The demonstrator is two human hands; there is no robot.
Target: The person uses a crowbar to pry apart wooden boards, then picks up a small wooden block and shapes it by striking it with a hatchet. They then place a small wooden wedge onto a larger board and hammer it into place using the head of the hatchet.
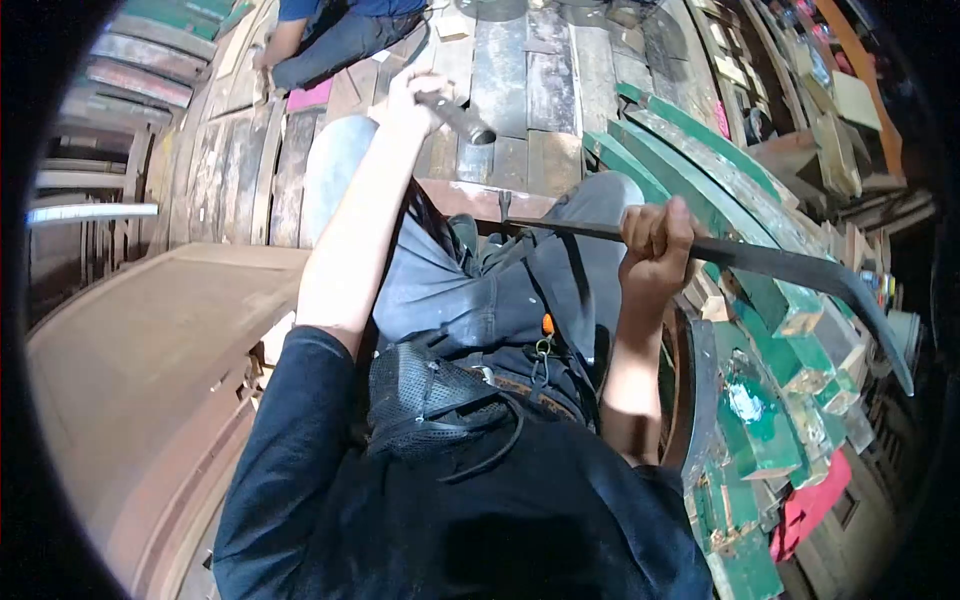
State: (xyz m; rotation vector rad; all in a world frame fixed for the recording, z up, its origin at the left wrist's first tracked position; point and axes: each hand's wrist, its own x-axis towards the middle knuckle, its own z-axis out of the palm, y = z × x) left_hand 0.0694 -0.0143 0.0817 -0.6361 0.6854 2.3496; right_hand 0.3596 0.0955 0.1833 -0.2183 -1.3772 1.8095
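Note:
My left hand (pixel 420 98), raised ahead of my knees, is closed around a dark, round-ended tool (pixel 462 120), slightly blurred. My right hand (pixel 658 245) grips a long dark metal pry bar (pixel 780 262) over my right thigh, its fingers wrapped round the shaft. The bar's curved end points out to the right. Its other, narrow end (pixel 506 207) lies between my legs, at a reddish-brown board (pixel 465 197). The two hands are apart. Whether the bar's tip touches the board I cannot tell.
Green-painted timbers (pixel 765 415) are piled along my right side. A brown wooden panel (pixel 150 310) lies at my left. Ahead is a worn plank floor (pixel 500 80), where another person (pixel 350 45) in dark blue sits at the upper left. A pink-red cloth (pixel 812 508) lies at the lower right.

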